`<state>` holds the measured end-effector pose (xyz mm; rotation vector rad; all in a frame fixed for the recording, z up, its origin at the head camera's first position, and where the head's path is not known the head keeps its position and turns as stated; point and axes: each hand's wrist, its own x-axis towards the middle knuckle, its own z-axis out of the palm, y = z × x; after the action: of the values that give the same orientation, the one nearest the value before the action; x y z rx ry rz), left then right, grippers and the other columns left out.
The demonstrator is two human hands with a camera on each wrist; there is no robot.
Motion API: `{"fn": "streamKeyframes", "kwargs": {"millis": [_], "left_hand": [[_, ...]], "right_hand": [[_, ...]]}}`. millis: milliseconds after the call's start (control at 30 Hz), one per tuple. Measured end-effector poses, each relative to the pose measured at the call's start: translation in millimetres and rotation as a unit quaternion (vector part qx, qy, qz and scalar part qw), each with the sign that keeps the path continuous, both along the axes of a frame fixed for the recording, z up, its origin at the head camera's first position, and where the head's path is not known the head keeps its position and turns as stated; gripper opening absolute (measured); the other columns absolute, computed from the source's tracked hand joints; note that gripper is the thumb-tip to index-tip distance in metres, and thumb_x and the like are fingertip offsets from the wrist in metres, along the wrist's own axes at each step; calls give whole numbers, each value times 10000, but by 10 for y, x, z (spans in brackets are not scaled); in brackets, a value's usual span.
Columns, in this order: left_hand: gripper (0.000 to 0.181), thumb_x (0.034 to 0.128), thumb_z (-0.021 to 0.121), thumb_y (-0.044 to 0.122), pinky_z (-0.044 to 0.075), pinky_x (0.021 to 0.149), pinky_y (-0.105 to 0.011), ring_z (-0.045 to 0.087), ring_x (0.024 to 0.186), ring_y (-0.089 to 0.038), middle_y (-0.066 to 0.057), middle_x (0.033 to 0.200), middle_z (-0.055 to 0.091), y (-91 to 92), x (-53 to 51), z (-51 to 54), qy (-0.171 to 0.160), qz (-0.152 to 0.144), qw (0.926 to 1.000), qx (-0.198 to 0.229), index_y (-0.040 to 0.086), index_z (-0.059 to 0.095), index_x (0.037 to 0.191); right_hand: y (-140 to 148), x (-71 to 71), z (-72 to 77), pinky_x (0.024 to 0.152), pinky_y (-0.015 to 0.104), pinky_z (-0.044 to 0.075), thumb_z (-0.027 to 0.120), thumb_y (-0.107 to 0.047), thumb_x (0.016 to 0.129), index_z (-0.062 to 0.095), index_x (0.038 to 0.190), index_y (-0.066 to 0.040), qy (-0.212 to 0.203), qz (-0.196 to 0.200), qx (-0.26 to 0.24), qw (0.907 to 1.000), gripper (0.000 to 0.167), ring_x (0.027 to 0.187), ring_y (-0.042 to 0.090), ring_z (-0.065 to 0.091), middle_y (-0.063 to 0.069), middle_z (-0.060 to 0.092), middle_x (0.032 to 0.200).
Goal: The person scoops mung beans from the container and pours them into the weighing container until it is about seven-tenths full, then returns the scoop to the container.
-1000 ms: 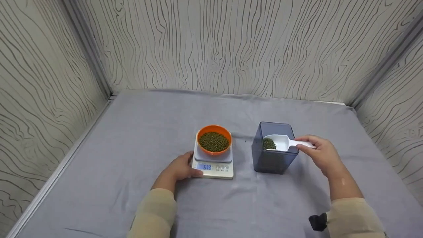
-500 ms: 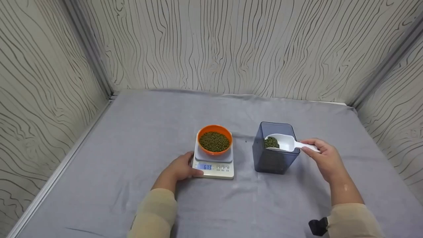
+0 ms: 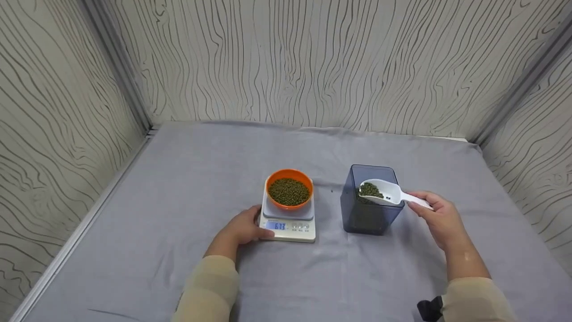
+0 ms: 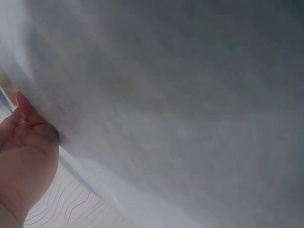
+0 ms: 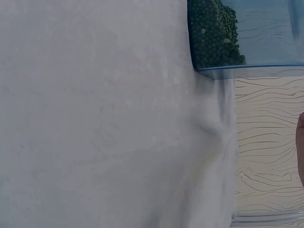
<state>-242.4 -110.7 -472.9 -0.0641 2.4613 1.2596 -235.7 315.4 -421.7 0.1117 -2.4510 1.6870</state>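
In the head view my right hand [image 3: 442, 218] pinches the handle of a white scoop [image 3: 389, 194]. Green mung beans [image 3: 370, 190] lie in the scoop's tip, which is over the mouth of a tall translucent blue-grey container [image 3: 364, 219]. More beans [image 5: 213, 35] fill the lower part of that container in the right wrist view. My left hand [image 3: 243, 227] holds the left side of a white kitchen scale [image 3: 300, 235], thumb across its front corner. On the scale sits an orange bowl [image 3: 289, 207] of mung beans. The left wrist view shows part of the left hand [image 4: 28, 147].
A grey cloth [image 3: 201, 170] covers the table. Wood-grain panels [image 3: 286, 62] stand behind and at both sides, joined by metal posts. A small black object [image 3: 430, 309] is by the right sleeve.
The scoop has shifted slightly right and tilted, its handle end lower, and more beans show in it. My left hand, the scale and the bowl have stayed put.
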Motion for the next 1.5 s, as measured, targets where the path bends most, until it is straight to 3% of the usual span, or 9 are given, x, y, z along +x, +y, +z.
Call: {"fn": "streamKeyframes", "kwargs": {"millis": [300, 533, 800, 1033, 1100, 1233, 1400, 1500], "left_hand": [[913, 650, 811, 331, 240, 1062, -454, 374, 1227, -260, -116, 1397, 397, -10, 3, -5, -19, 24, 10000, -44, 122, 348, 1409], [927, 653, 807, 335, 218, 1072, -457, 340, 1266, -268, -121, 1420, 367, -19, 3, -4, -57, 47, 10000, -65, 123, 330, 1419], [937, 650, 810, 333, 222, 1071, -456, 348, 1253, -267, -128, 1417, 366, -31, 1, -18, -41, 11, 10000, -65, 119, 324, 1422], [946, 645, 813, 341, 216, 1074, -458, 327, 1284, -276, -125, 1417, 370, -15, -11, -27, -22, 4, 9999, -117, 113, 324, 1421], [950, 646, 813, 337, 210, 1075, -464, 316, 1292, -285, -128, 1423, 362, -12, -15, -26, -44, 9, 10000, -80, 110, 317, 1424], [945, 653, 809, 337, 193, 1081, -464, 284, 1316, -294, -128, 1437, 341, -3, -17, -19, -83, 40, 9999, -117, 115, 314, 1427], [929, 660, 805, 332, 179, 1086, -462, 265, 1328, -295, -117, 1443, 335, 6, -16, -2, -85, 41, 9998, -155, 118, 321, 1424], [925, 660, 805, 330, 177, 1086, -464, 264, 1329, -297, -116, 1443, 337, 2, -18, 3, -65, 30, 9999, -149, 122, 325, 1423]], "right_hand": [[-11, -5, 27, 667, 212, 408, 631, -177, 867, 579, 1073, 90, -58, -252, 382, 9989, 341, 782, 78, 471, -124, 557, 829], [-88, -25, 159, 648, 206, 401, 632, -139, 862, 610, 1032, 63, 111, -141, 74, 9998, 264, 757, 83, 468, -105, 551, 776], [-429, -117, 345, 655, 171, 446, 631, -70, 853, 613, 986, 90, 466, 249, -296, 9982, 209, 764, 55, 512, -90, 597, 828], [-836, -163, 489, 679, 184, 443, 644, -77, 843, 597, 1015, 119, 319, 495, -264, 9979, 265, 781, 58, 517, -78, 611, 867], [-955, -172, 525, 684, 183, 438, 653, -105, 840, 616, 1019, 88, 236, 495, -34, 9985, 265, 786, 64, 513, -44, 611, 889], [-1175, -200, 558, 651, 175, 418, 666, -157, 835, 652, 1012, 12, 281, 545, 920, 9939, 245, 760, 90, 501, 52, 624, 914], [-1403, -212, 548, 638, 242, 426, 668, -119, 827, 675, 968, -38, 659, 717, 1919, 9766, 162, 743, 147, 499, 64, 611, 875], [-1507, -202, 549, 689, 311, 446, 688, -76, 799, 682, 925, -44, 1312, 791, 2379, 9591, 131, 777, 174, 525, 49, 610, 856]]}}
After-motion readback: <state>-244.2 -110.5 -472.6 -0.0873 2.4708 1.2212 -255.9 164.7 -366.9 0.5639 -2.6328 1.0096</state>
